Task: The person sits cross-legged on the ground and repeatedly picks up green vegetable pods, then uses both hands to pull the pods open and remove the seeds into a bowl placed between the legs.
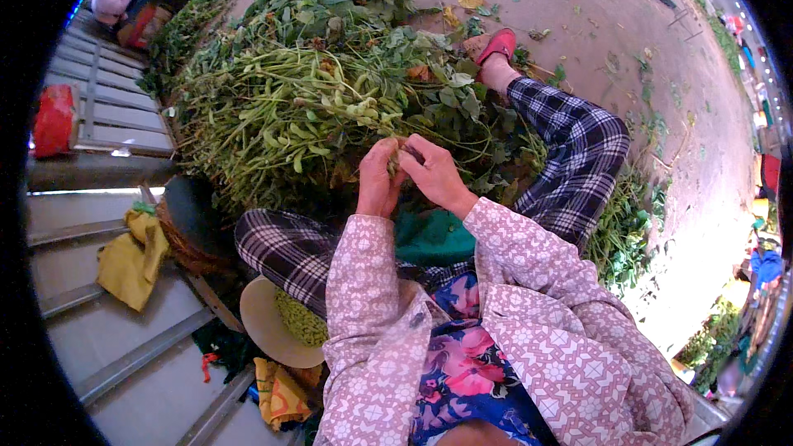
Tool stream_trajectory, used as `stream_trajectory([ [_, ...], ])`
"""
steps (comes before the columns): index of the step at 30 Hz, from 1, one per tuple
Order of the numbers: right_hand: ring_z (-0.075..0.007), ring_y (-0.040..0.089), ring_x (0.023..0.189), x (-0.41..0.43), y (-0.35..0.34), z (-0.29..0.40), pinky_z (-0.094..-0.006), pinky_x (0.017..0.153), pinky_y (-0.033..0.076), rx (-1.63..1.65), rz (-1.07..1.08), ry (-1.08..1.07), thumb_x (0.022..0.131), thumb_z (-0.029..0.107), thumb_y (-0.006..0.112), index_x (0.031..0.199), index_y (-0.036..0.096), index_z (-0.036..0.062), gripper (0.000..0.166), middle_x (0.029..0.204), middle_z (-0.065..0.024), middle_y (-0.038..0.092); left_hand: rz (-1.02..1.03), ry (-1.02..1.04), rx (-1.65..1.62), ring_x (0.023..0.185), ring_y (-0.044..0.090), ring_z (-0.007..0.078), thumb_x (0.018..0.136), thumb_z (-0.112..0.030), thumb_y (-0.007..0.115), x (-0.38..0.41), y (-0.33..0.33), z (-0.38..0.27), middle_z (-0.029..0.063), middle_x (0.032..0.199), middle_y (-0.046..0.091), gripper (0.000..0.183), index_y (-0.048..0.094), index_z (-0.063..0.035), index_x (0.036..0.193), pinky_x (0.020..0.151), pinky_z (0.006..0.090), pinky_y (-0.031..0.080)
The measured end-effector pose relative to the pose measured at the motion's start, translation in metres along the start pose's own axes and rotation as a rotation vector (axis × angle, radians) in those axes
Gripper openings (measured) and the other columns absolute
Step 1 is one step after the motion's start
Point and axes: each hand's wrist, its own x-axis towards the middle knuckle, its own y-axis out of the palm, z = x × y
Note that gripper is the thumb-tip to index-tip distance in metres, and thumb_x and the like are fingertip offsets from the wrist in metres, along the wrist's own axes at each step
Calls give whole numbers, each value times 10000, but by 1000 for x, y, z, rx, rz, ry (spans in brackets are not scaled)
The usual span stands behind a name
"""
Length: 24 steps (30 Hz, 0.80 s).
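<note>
My left hand (376,179) and my right hand (435,172) meet in front of my lap, fingertips pinched together. Between them is a small pale-green piece of bean plant (393,165), mostly hidden by the fingers; whether it is a pod or a stem I cannot tell. Just beyond the hands lies a large heap of cut bean plants (279,105), its stems hung with plump green pods (297,131). A green plastic container (433,238) sits between my legs, under my wrists. At my left thigh stands a pale bowl (263,328) holding many shelled green beans (300,321).
Slatted metal panels (136,347) run along the left, with a yellow cloth (137,257) and a red object (54,121) on them. Another person (111,3) is at the upper left. Loose leaves litter the concrete ground (588,25); more plants (632,229) lie at the right.
</note>
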Motion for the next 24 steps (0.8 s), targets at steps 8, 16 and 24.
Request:
stream_trajectory([
  [8,-48,327,384,-4,6,15,-222,338,241,722,54,522,886,188,513,785,481,102,137,531,27,404,0,35,28,701,544,74,843,-169,575,19,-24,20,1,832,607,140,612,-52,909,574,201,423],
  [16,-72,302,342,4,-1,8,-233,301,198,885,155,573,902,209,475,817,490,91,146,546,14,431,134,-2,-179,650,519,103,883,-182,459,20,-30,9,40,827,564,203,569,-33,967,530,207,410],
  [24,-254,608,642,5,-7,-36,-358,594,474,-50,-86,-49,858,207,542,1045,501,40,254,743,-122,612,155,-53,-385,587,480,176,880,-172,413,33,-50,10,89,741,497,188,504,-11,844,386,231,328],
])
